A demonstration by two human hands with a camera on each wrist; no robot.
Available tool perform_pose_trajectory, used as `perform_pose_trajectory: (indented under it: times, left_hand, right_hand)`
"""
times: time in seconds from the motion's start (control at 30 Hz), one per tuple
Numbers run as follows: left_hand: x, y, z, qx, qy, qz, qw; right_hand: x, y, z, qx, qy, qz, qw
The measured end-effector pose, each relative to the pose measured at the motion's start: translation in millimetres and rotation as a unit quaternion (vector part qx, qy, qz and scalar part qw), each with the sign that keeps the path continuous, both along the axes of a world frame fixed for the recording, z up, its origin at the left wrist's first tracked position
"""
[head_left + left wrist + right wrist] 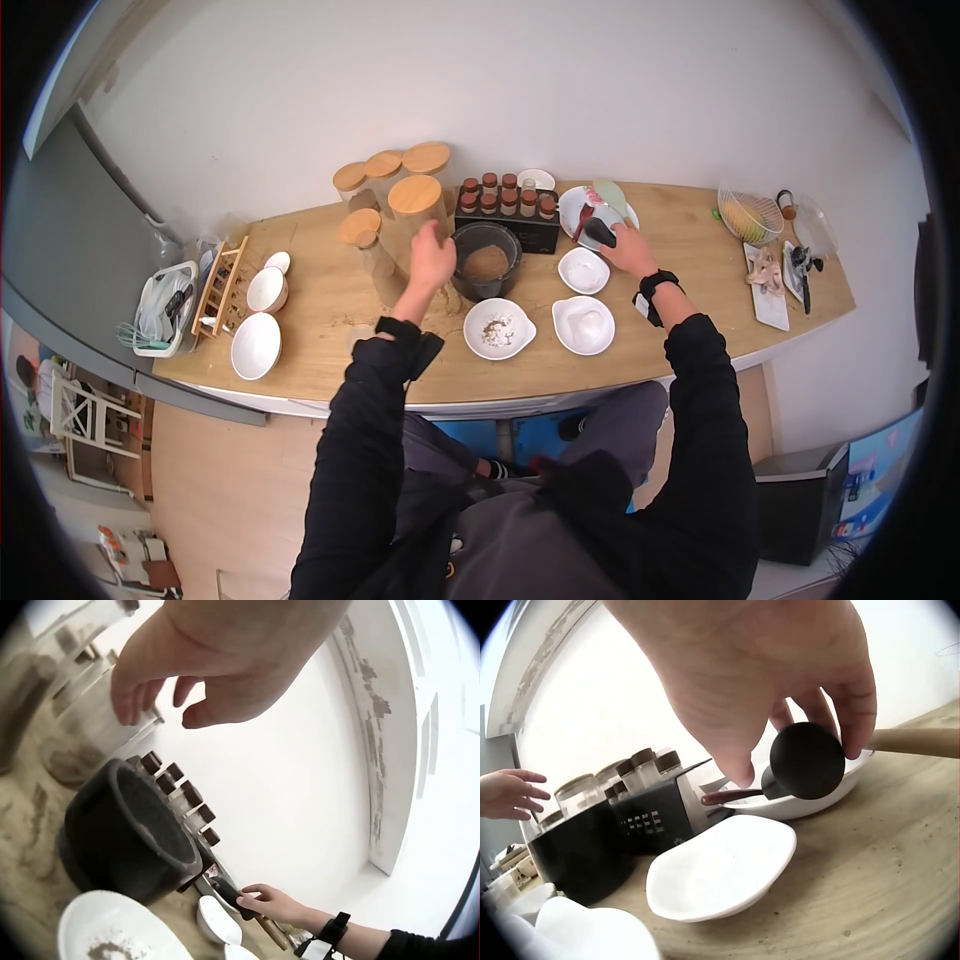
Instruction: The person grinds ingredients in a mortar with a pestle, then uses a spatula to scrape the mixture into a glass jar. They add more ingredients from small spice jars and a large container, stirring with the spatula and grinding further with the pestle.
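My left hand (432, 260) hovers by the left rim of a black mortar (462, 287) with brown powder (487, 263) inside; its fingers are loosely bent and hold nothing. The tall glass jar with a wooden lid (415, 194) stands just beyond that hand. Over on the right, my right hand (628, 252) grips a black pestle (808, 761) with a rounded end, above the near edge of a white plate (569, 208). A dark red-handled utensil (731, 796) and a pale green spatula (609, 196) lie on this plate. Close below the hand sits a small white bowl (720, 870).
A black rack of spice jars (508, 232) stands behind the mortar. Nearer me are a white bowl with flour and brown bits (500, 345) and a bowl of white powder (584, 325). White bowls (256, 346) stand left; a wire basket (750, 213) and white board (768, 308) stand right.
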State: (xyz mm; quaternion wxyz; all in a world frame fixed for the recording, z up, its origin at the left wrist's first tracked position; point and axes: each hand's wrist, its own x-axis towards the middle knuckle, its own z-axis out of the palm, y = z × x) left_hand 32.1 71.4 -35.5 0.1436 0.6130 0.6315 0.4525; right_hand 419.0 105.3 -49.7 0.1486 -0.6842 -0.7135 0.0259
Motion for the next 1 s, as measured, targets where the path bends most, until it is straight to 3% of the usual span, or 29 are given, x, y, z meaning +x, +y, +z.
perform_pose_trajectory:
  times: [0.07, 0.27, 0.37, 0.47, 0.6, 0.7, 0.87, 1.0]
  left_hand:
    - [8, 11, -30, -0.085, -0.012, 0.029, 0.996]
    - [11, 21, -38, -0.213, -0.038, 0.026, 0.976]
    - [12, 27, -39, -0.220, -0.037, 0.017, 0.975]
    - [14, 35, -47, -0.207, -0.079, 0.031, 0.975]
    - [23, 46, -56, -0.207, -0.124, 0.081, 0.967]
    - [23, 38, -47, -0.196, -0.060, 0.072, 0.976]
    - [23, 31, -33, -0.214, -0.046, 0.068, 0.973]
    - [19, 36, -44, -0.194, -0.091, 0.043, 0.976]
  right_hand:
    - [3, 6, -15, 0.004, 0.004, -0.013, 1.000]
    - [8, 15, -27, 0.064, 0.103, -0.001, 0.993]
    - [19, 20, -12, 0.104, 0.111, 0.018, 0.988]
    - [12, 10, 31, 0.029, 0.199, -0.010, 0.980]
    - [-47, -30, 115, 0.120, 0.131, 0.087, 0.980]
    - [-93, -42, 143, 0.166, 0.115, 0.195, 0.960]
    - [-161, -40, 123, 0.223, 0.063, 0.339, 0.912]
    - [-193, -32, 96, 0.217, 0.033, 0.366, 0.904]
